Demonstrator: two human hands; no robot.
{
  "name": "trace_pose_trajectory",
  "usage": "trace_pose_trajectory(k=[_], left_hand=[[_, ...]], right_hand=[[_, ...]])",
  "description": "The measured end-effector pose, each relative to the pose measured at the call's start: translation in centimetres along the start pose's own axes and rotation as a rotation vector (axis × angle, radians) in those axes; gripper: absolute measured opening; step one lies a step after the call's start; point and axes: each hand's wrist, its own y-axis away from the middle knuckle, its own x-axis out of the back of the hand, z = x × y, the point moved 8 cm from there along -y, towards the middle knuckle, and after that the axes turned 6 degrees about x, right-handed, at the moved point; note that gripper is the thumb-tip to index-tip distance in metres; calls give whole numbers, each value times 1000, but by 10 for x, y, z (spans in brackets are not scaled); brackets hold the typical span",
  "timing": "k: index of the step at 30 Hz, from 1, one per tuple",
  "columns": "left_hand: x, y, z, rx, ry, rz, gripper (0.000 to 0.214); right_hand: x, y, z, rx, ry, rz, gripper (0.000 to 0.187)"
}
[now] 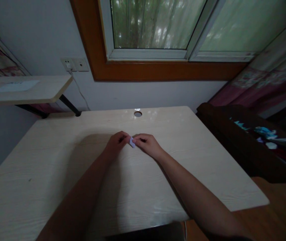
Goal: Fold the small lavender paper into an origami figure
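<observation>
A small piece of folded purple paper (132,142) is held between my two hands, just above or on the pale wooden desk (143,187). On its left side, my left hand (117,143) pinches the edge with thumb and fingertips. My right hand (148,144) grips the paper from the other side, its thumb lying over the face. Both hands are close together near the middle of the desk. The fingers cover part of the paper, so its full folded shape cannot be made out.
A raised shelf (27,97) with a paper sheet (16,86) stands at the left on black legs. Behind are a cable hole (138,114), a wall socket (74,64) with a cord, and a window. Right of the desk, a dark piece of furniture (245,144) bears assorted items.
</observation>
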Motion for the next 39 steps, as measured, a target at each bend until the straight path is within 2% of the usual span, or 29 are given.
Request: trace_pose_trajectory(k=[6,13,21,28,31,33,39], left_hand=[[-4,0,-2,24,-84,-32,23],[-4,0,-4,10,-43,-63,25],[0,-4,-12,5,-71,17,23],[0,-3,-10,30,-112,14,27],[-1,-3,-7,29,-128,-3,26],[-1,-3,-5,18,-143,0,25],[-2,-3,-6,50,-23,-2,21]], right_hand=[[3,3,10,-29,-39,38,25],[4,3,5,-39,-22,56,21],[8,0,5,-17,63,89,19],[12,0,15,-39,55,144,25],[14,4,17,-53,36,216,29],[12,5,16,-55,15,210,30],[11,5,15,-54,-6,207,27]])
